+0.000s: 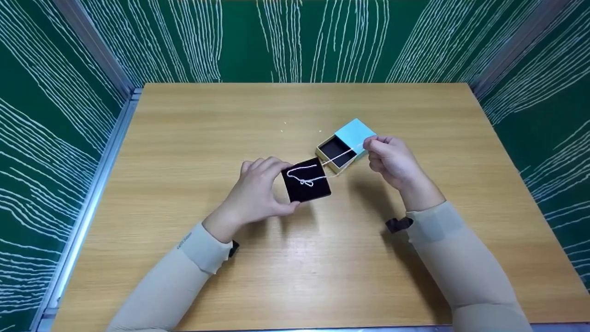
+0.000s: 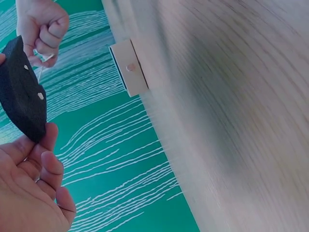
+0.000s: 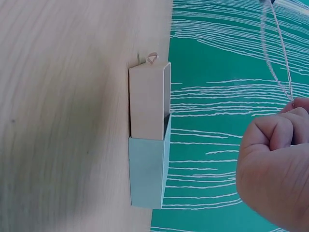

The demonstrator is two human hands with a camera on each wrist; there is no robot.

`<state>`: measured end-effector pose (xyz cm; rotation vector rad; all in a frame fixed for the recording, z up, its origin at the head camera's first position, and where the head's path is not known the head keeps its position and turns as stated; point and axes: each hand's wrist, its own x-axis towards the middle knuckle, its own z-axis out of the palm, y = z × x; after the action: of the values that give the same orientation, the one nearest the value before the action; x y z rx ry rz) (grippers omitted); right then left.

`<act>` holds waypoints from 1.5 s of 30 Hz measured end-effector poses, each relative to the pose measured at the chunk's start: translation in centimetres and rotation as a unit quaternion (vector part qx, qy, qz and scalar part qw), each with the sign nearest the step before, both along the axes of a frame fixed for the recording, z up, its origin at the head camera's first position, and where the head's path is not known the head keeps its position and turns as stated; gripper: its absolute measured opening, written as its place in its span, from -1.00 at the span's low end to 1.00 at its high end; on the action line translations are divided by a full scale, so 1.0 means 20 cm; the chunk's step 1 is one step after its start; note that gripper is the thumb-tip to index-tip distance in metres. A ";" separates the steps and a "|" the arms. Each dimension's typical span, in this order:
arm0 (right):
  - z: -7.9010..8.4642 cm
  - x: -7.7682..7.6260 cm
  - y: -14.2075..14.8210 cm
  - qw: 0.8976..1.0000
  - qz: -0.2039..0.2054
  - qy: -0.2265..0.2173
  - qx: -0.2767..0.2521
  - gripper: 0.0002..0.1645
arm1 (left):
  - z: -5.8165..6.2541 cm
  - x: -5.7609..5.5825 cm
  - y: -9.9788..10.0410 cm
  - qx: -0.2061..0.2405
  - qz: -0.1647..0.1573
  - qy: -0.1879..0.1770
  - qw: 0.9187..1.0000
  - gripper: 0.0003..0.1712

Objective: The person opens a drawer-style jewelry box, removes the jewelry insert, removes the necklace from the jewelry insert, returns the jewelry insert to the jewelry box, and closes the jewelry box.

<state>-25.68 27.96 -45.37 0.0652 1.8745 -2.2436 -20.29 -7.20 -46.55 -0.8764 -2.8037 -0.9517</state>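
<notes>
My left hand (image 1: 260, 191) holds a black foam pad (image 1: 295, 190) by its edges above the table, between thumb and fingers. Across the pad lies a thin silvery chain necklace (image 1: 306, 182) with a small looped part. Two strands of it run taut to my right hand (image 1: 389, 159), which pinches its end. In the left wrist view the foam pad (image 2: 21, 92) is seen from its underside, bent, with small pale bits showing through. Under the strands a small drawer box (image 1: 355, 133) with a light blue sleeve stands part-open, its dark inside visible.
The wooden table (image 1: 207, 124) carries the box near its middle. A few tiny white specks (image 1: 284, 123) lie behind it. Green walls (image 1: 239, 41) with white wavy lines enclose the back and sides. A ribbon loop (image 3: 152, 58) sticks out from the drawer's end.
</notes>
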 end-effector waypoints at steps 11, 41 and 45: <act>0.02 -0.02 0.03 1.000 -0.013 0.004 0.004 -0.56 | -0.03 -0.01 -0.01 -0.007 -0.006 -0.002 1.000 -0.07; 0.09 0.00 0.07 0.998 -0.053 0.028 0.018 -0.60 | -0.08 -0.04 -0.02 -0.003 0.006 -0.013 1.000 -0.06; 0.08 0.00 0.07 0.998 -0.051 0.034 0.023 -0.66 | -0.06 -0.04 -0.02 0.000 0.006 -0.010 1.000 -0.05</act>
<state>-25.66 29.36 -43.78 0.0952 2.0024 -2.2963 -21.17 -7.67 -47.83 -0.8527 -2.8225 -0.9622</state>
